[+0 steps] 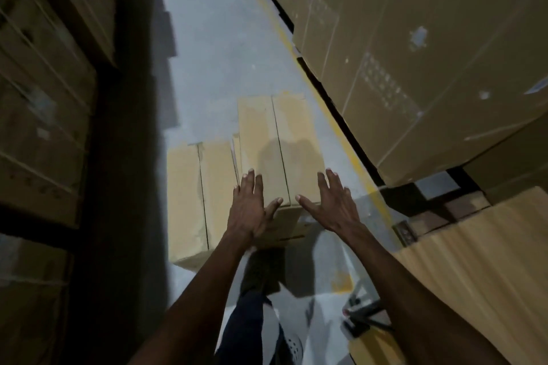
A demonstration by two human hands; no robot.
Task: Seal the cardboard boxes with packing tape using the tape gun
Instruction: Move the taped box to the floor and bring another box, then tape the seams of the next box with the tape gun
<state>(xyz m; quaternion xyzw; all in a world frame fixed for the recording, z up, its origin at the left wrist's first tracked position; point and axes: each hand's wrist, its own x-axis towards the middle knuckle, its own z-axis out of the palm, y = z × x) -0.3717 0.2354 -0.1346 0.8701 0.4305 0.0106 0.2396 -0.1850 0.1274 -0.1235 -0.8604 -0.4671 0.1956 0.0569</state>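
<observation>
Two closed cardboard boxes lie on the grey floor in the aisle. The taller box (278, 139) is in the middle, its centre flap seam running away from me. A lower box (189, 195) sits against its left side. My left hand (250, 207) reaches over the tall box's near left corner with straight fingers. My right hand (332, 204) hovers, fingers spread, over its near right corner. Whether either hand touches the cardboard is unclear. A dark tool that may be the tape gun (363, 317) lies on the floor at lower right, blurred.
Tall stacks of cartons (415, 53) on pallets line the right side behind a yellow floor line (299, 47). More stacked cartons (38, 98) stand on the dark left side. A light wooden surface (480, 261) is at right. My leg and shoe (261, 275) are below the boxes.
</observation>
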